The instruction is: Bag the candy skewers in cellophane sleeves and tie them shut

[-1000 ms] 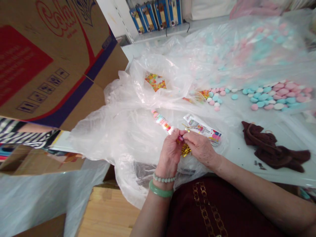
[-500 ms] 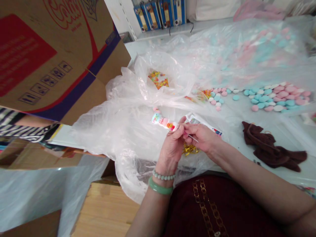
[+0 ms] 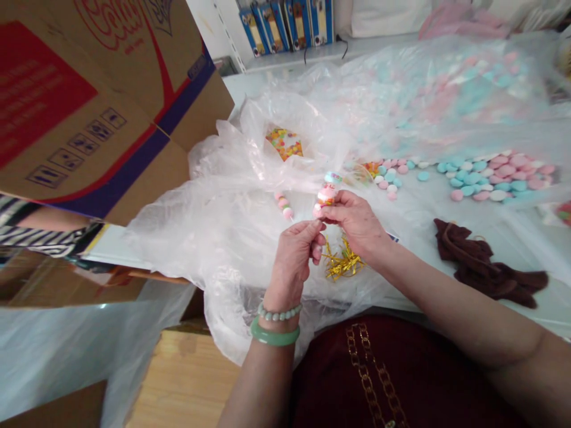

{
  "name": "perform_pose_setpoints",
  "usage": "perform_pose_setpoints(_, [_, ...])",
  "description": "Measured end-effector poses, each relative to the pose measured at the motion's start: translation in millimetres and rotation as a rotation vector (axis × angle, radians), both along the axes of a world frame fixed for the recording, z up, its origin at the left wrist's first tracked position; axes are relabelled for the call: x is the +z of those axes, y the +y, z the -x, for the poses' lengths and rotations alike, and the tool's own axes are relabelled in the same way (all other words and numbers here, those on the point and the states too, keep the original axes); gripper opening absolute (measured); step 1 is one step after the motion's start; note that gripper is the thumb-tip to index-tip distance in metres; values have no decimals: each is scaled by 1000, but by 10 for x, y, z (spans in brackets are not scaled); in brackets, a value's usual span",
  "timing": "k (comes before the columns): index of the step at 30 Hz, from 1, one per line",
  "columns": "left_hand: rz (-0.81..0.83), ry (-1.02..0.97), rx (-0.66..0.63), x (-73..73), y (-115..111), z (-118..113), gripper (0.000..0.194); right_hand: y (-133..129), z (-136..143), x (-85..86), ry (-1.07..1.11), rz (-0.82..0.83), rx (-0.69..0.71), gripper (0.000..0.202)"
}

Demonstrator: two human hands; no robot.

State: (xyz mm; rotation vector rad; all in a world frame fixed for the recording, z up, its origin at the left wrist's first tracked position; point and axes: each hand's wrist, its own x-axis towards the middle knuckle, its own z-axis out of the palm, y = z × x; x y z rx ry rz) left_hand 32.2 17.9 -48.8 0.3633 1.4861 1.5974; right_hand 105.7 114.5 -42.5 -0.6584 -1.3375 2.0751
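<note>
A wrapped candy skewer [image 3: 327, 193], with pink, white and orange pieces in a printed clear wrapper, stands nearly upright between my hands. My right hand [image 3: 359, 223] grips it from the right with closed fingers. Just below, the fingers of my left hand [image 3: 297, 252] are pinched at its lower end; what lies between them is too small to make out. A pile of gold twist ties [image 3: 344, 263] lies on the plastic under my hands. Left of the wrapped one, an unwrapped candy skewer [image 3: 282, 203] with pink and green pieces rests on the sheet.
Crumpled clear plastic [image 3: 214, 220] covers much of the table. Loose pink, blue and white candies [image 3: 477, 178] spread at the right, behind a brown cloth [image 3: 486, 261]. A large cardboard box [image 3: 125, 148] stands at the left. Another person's striped sleeve [image 3: 40, 235] shows beneath it.
The wrapped skewer has swung from pointing left to nearly upright and passed from my left hand's side to my right hand. My left hand has shifted down its lower end.
</note>
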Motion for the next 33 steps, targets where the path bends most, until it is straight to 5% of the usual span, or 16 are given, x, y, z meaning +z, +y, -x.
perform_pose_setpoints(4, [2,201,253,-62,-36,73,18,46,69,-158,-88,-58,10,15])
perform_pose_setpoints(10, [-26,20,319,-107,-213,314,14,216,-142,-428,-665,-1005,153,17])
perform_pose_setpoints(14, [-11,-51,271,-146,-238,322,11,258,-237,-460,-938,-1298,179,24])
perform_pose_setpoints(19, [25,-123,234,-204,-198,263,15,268,-204,-510,-1107,-1379,293,23])
perform_pose_setpoints(25, [50,-167,223,-250,-183,223,11,302,-204,-572,-1063,-1467,278,23])
perform_pose_setpoints(30, [43,-177,189,-313,-141,117,16,266,-247,-449,-697,-1213,87,16])
perform_pose_setpoints(33, [54,-209,153,-318,-82,12,17,131,-212,-381,-442,-954,135,17])
